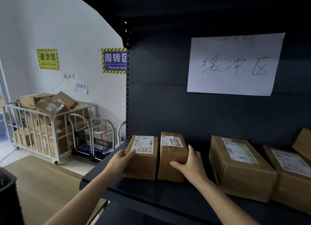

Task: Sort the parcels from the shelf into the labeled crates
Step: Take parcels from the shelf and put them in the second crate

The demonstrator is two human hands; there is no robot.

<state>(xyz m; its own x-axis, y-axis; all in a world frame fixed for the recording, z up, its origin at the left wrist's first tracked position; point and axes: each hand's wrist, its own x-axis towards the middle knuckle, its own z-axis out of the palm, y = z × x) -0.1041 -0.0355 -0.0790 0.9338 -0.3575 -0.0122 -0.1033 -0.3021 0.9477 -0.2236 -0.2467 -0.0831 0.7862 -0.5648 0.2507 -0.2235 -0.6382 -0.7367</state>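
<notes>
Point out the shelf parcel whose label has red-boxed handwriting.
The leftmost parcel, under the left hand; the neighbouring label shows a red stamp instead.

Dark shelf [151, 194] bearing brown parcels [240, 167]

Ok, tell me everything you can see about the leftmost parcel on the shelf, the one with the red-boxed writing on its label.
The leftmost parcel is a small brown cardboard box lying flat at the left end of the dark shelf. A white shipping label covers the rear part of its top, with barcodes, black pen strokes and handwritten red characters in a red box. The left hand grips its left top edge, thumb on the label. A narrow gap separates it from the neighbouring parcel, which the right hand holds. It looks sealed and undamaged.
</notes>
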